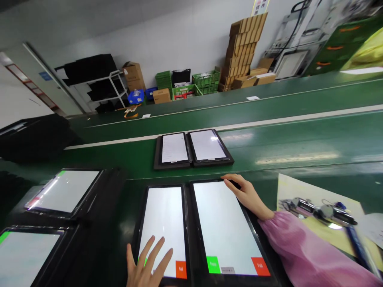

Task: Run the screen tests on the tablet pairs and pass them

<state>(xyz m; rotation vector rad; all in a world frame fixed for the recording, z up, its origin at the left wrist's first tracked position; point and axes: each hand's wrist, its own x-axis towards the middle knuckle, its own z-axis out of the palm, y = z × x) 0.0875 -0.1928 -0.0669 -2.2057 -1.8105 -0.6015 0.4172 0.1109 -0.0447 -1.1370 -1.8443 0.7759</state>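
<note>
On two tablets [224, 227], both hands [146, 265] [247, 195]

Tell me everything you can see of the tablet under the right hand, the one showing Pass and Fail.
The tablet is a touchscreen in a black frame, lying flat on the green conveyor belt. Its lit screen is mostly white, with a green Pass button and a red Fail button along the near edge, and a small grey label between them. The right hand rests at the far edge, fingers curled over it. Another tablet lies just to its left.
</note>
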